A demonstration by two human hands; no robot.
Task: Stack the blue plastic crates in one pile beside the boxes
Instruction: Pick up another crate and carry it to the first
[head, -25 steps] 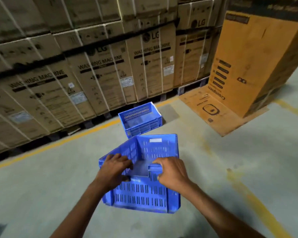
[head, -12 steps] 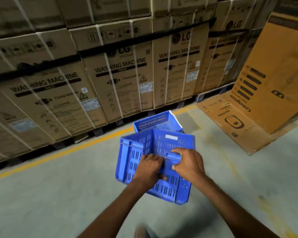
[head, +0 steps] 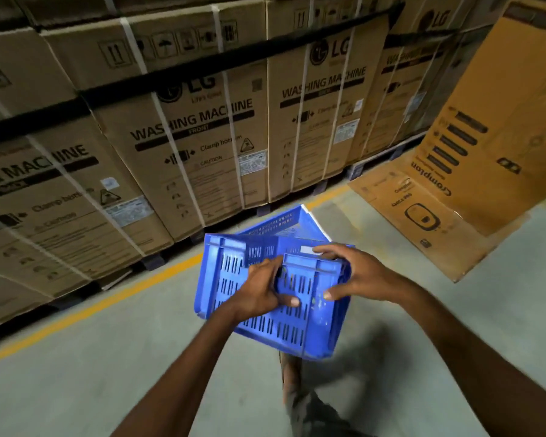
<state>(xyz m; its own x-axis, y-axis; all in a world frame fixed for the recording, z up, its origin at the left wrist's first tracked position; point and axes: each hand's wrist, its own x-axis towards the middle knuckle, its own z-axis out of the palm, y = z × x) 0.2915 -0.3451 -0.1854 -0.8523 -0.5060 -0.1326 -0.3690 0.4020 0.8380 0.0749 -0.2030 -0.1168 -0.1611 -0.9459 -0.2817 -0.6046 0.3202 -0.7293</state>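
I hold a blue slotted plastic crate (head: 309, 329) tilted in the air, its near wall facing me. My left hand (head: 260, 290) grips that wall at its handle slot. My right hand (head: 353, 272) clasps the top rim at the right corner. Behind it, a second blue crate (head: 284, 223) stands on the floor by the boxes, mostly hidden by the held one; only its far rim and right edge show.
A wall of strapped washing machine boxes (head: 202, 127) on pallets runs across the back, behind a yellow floor line (head: 108, 301). A tall orange carton (head: 498, 127) stands at the right on flattened cardboard (head: 423, 216). My leg and foot (head: 300, 398) show below the crate.
I have walked closer to the boxes. The held crate has come nearly over the crate on the floor, and its near wall has tipped up toward me.
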